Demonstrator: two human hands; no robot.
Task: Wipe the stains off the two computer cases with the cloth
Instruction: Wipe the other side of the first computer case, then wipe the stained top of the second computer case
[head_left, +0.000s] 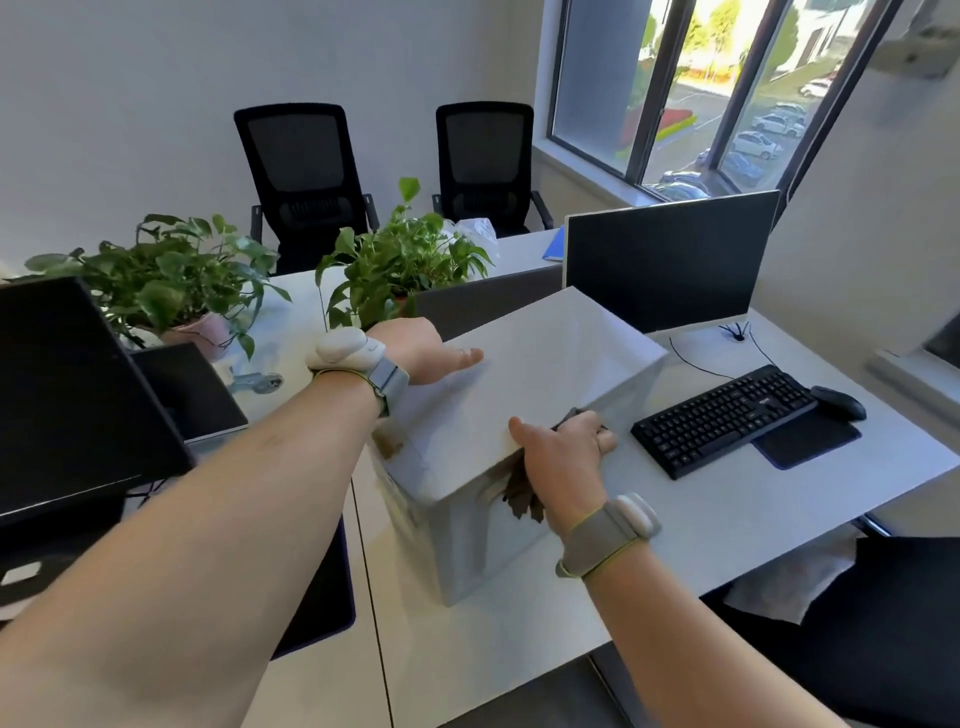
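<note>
**Steadying the case, cloth at its edge**

Now my left hand (415, 351) lies flat on top of the case (524, 374), fingers straight, pressing it down. My right hand (563, 447) curls round the cloth (519, 491) and holds it against the case's right face, just under the top edge. The case stands on the tabletop (727, 530) near its front edge, between the keyboard (722, 415) on its right and a black monitor (67, 395) on its left.

I judge the case heavy and rigid: a plain white box with flat panels and crisp corners, smooth enough to slide under a hard push. A flat palm on top, or a grip on a corner, looks like the safest hold. Brownish stains show at the near left corner (389, 441).

The cloth is dark brown, limp and ragged-edged; it bunches easily, so I keep it wadded in my fingers.

I cannot see a second case clearly.
</note>
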